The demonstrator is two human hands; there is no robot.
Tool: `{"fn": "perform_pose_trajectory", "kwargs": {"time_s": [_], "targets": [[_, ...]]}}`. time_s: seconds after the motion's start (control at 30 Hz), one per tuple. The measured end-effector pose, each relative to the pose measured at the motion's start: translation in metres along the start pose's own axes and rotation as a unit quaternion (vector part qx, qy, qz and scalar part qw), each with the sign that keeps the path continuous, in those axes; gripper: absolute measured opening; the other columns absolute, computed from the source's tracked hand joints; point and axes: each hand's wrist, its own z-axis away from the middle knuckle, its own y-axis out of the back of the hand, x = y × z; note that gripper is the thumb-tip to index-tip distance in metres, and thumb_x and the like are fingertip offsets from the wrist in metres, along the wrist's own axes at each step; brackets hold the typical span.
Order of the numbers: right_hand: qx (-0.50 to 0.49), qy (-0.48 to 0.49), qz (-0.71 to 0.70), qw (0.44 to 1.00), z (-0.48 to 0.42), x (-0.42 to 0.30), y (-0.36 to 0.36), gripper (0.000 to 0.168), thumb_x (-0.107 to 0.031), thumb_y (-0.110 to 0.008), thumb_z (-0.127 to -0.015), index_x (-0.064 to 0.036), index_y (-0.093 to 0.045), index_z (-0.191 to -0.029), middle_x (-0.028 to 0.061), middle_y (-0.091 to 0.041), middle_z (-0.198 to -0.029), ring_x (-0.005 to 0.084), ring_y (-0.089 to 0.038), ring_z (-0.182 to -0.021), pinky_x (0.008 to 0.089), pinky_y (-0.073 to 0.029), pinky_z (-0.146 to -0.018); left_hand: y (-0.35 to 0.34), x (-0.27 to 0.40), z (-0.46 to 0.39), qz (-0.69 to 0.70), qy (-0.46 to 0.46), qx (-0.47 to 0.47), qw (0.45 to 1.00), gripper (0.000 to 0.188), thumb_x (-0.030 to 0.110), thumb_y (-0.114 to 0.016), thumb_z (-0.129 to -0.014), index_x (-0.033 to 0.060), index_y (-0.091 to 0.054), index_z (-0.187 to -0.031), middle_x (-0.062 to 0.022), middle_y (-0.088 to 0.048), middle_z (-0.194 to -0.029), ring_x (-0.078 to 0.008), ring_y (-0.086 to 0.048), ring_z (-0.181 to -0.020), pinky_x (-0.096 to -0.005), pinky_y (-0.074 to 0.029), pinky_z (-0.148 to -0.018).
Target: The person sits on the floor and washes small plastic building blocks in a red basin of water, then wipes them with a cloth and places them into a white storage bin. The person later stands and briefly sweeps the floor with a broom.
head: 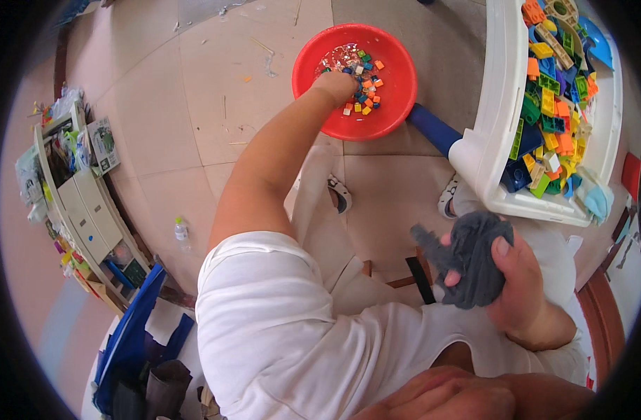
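Observation:
My left hand [337,88] reaches into a red plastic basin [399,113] on the floor. Its fingertips are hidden behind the hand, among small orange, blue, green, yellow and white toy bricks [368,102]; whether they grip one cannot be seen. Clear liquid glistens in the basin. Near my lap at the right, my right hand [509,283] is closed around a bunched dark grey cloth [475,262], one end of which sticks out to the left.
A white bin [496,121] of larger building bricks [549,107] stands at the right, a light blue cloth [597,198] at its corner. Behind the basin's lower right is a blue table leg [433,128]. A plastic bottle [182,233] and a cluttered cabinet [87,210] are at the left.

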Motion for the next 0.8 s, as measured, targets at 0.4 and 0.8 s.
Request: {"fn": "perform_pose_trajectory", "kwargs": {"time_s": [0.4,0.8], "targets": [[0.009,0.002,0.005,1.000,0.000,0.005,-0.004,0.042,-0.030,-0.049,-0.094,0.000,-0.041,-0.122,0.0157,-0.056,-0.112,0.0191,-0.060,-0.079,0.0325,-0.050,-0.070,0.023,-0.026,0.010,-0.050,0.101,-0.101,0.989,0.032,0.015,-0.048,-0.090,0.0062,-0.055,-0.120,-0.0142,-0.061,-0.113,-0.0304,-0.063,-0.099,-0.0385,-0.053,-0.082],[0.016,0.007,-0.016,1.000,-0.004,0.006,-0.003,0.039,-0.027,-0.047,-0.095,0.000,-0.041,-0.123,0.0172,-0.056,-0.114,0.0205,-0.060,-0.080,0.0338,-0.050,-0.073,-0.063,-0.005,0.008,0.048,0.102,0.001,0.994,0.031,0.022,-0.051,-0.087,0.0121,-0.055,-0.116,-0.0147,-0.052,-0.114,-0.0308,-0.060,-0.099,-0.0417,-0.051,-0.082]]}}
